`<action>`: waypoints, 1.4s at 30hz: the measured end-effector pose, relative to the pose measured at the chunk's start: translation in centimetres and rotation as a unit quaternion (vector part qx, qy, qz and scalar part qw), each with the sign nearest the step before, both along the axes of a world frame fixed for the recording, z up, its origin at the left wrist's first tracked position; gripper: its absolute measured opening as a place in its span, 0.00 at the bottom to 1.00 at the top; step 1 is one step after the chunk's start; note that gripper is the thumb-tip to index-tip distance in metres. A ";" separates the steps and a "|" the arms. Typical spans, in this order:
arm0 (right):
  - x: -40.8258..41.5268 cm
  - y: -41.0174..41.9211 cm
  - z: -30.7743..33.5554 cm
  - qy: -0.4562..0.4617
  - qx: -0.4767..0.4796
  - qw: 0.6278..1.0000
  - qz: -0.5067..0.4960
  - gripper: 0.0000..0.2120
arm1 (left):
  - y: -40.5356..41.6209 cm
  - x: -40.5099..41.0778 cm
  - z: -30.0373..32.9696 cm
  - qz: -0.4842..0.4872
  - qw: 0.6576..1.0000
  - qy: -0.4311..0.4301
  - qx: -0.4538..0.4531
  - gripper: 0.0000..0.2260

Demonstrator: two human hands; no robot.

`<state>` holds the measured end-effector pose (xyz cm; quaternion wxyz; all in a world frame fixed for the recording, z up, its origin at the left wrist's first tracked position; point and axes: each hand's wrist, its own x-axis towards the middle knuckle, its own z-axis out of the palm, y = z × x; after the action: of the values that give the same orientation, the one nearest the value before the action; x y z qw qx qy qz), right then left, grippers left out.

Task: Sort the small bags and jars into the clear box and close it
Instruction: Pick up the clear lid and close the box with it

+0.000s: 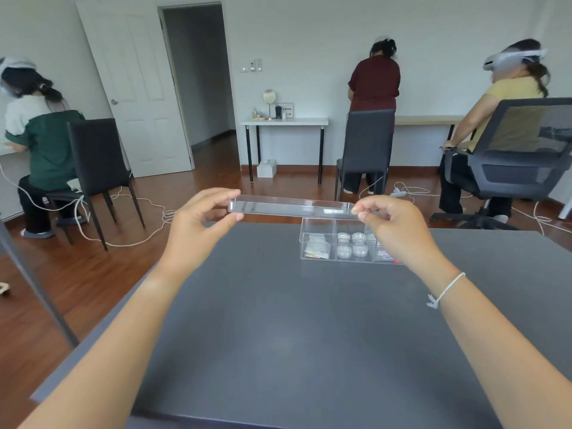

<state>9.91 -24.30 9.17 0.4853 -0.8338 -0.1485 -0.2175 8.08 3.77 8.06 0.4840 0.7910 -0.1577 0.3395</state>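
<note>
Lid (291, 206) of clear plastic hangs in the air between both hands, held level and lengthwise across the view. The left hand (198, 226) pinches its left end, thumb under the rim and fingers (227, 193) curled over the top, the grip narrow with only the lid's edge between them. The right hand (393, 230) pinches the right end the same way, fingertips closed tight on the corner; a white string bracelet (445, 289) sits on that wrist. Just below and behind the right hand's fingers the clear box (318, 239) stands open on the dark grey table (278, 335), its right part hidden by the hand. The compartment farthest from those fingers, on the left, holds small bags (315, 250); the middle one, nearer the fingers, holds four small round jars (351, 244) in two rows. What lies in the compartment under the hand is too hidden to tell, apart from a bit of white and red at its front edge.
</note>
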 end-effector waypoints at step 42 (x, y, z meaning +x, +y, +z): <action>4.8 -8.5 -5.8 0.054 0.152 0.982 -0.100 0.14 | -9.8 9.4 -5.4 -0.030 0.978 0.120 -0.169 0.14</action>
<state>14.69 -32.80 3.32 0.5895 -0.7715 -0.0034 -0.2394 17.46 -5.99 2.69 0.6362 0.7275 -0.0620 0.2492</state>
